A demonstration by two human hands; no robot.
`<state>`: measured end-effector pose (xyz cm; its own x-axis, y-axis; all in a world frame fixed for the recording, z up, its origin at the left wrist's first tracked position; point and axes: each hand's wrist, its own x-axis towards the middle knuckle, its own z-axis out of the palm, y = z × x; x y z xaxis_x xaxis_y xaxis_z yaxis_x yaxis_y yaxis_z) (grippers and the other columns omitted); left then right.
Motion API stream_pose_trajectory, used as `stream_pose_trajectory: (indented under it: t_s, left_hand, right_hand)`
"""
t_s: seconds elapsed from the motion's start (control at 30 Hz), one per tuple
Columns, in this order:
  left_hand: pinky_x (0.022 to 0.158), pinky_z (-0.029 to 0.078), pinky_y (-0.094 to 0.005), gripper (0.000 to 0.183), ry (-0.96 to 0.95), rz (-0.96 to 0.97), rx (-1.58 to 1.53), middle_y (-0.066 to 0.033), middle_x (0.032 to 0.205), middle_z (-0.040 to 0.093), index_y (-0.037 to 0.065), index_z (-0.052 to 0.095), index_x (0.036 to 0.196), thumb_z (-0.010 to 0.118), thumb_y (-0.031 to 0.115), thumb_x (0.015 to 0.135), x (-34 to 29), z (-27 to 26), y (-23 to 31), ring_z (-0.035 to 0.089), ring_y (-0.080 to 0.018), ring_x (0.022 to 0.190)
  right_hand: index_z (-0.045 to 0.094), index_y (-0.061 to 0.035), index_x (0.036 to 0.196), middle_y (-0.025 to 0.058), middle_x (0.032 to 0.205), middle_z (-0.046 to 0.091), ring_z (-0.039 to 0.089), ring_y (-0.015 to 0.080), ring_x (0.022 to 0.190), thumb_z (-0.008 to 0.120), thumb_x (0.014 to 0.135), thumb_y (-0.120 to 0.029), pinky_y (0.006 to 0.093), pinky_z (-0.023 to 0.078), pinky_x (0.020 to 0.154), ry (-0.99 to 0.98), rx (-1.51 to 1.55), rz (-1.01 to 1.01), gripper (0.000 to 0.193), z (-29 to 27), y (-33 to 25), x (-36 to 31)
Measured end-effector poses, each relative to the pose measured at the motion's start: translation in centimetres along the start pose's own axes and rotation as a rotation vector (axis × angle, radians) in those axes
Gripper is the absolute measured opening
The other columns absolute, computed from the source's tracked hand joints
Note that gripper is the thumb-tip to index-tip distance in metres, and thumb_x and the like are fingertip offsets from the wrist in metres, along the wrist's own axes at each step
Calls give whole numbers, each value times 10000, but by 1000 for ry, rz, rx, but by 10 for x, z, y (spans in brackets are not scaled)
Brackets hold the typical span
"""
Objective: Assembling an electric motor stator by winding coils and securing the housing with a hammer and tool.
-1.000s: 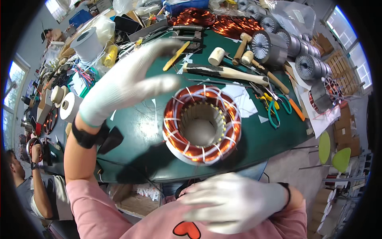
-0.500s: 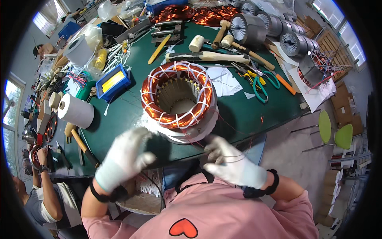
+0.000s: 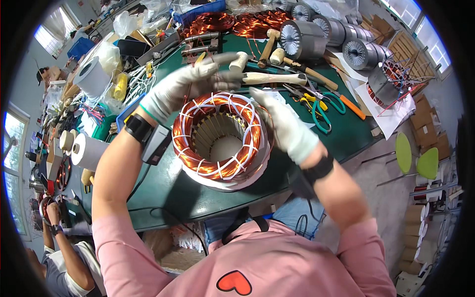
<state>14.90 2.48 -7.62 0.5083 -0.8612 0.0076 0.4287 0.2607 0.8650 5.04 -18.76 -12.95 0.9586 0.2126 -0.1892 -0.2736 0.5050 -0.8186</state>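
Observation:
A stator (image 3: 252,157) stands upright on a white round base (image 3: 222,185) at the table's front. Its copper winding ring (image 3: 179,136) is bound with white lacing, and slots line the open bore. My left hand (image 3: 190,84), in a white glove, is over the ring's far left edge, fingers stretched out and slightly blurred. My right hand (image 3: 289,126), gloved too, lies along the stator's right side with its fingers extended toward the far edge. I see nothing held in either hand; the right fingertips are partly hidden.
Behind the stator lie mallets (image 3: 267,48), pliers (image 3: 309,99) and green-handled scissors (image 3: 321,111) on the green table (image 3: 208,210). Steel cores (image 3: 304,40) and copper coils (image 3: 213,22) stand farther back. White spools (image 3: 89,151) are at left; a co-worker (image 3: 69,262) sits beyond.
Both hands have moved from the near side of the stator, forward to its far left and right sides. The stator appears slightly lower in the picture and turned or tilted a little.

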Motion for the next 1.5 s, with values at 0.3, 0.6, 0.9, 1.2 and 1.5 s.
stream_pose_trajectory:
  t_s: [0.3,0.6,0.9,1.2,1.5]
  left_hand:
    - [996,481,-326,528,260,162,971,-93,1151,692,-8,560,1381,407,401,1084,-31,68,67,646,-194,1089]
    - [782,485,-252,406,220,259,1035,-14,828,632,20,661,1077,462,374,1076,5,137,32,604,-87,767]
    - [851,481,-304,360,242,287,856,-87,917,662,32,601,1073,524,382,1040,-34,147,43,634,-177,924]
    - [913,474,-335,330,341,262,758,-104,963,667,5,611,1104,515,316,1052,-31,145,45,618,-182,939]
    - [1053,425,-372,650,171,-2,1105,-98,1240,598,42,582,1225,848,404,754,-43,173,40,574,-228,1174]
  right_hand:
    - [614,-42,1213,-2,867,678,626,154,686,478,1061,-307,322,568,739,-757,85,-180,334,32,-128,29]
    - [578,-64,1208,86,1030,659,631,222,929,438,1072,-379,368,530,907,-643,-285,-614,371,45,-212,-25]
    - [641,-142,1281,173,1388,527,486,367,1295,610,911,-328,534,367,1069,-91,-2129,-728,415,-110,-22,-66]
    - [477,-162,1470,153,1514,449,393,321,1421,365,1039,-403,546,258,1162,-319,-2077,-671,506,-134,5,63]
    - [496,-129,1455,148,1479,502,462,288,1372,402,1026,-340,424,327,1146,-173,-2111,-536,488,-113,-14,105]
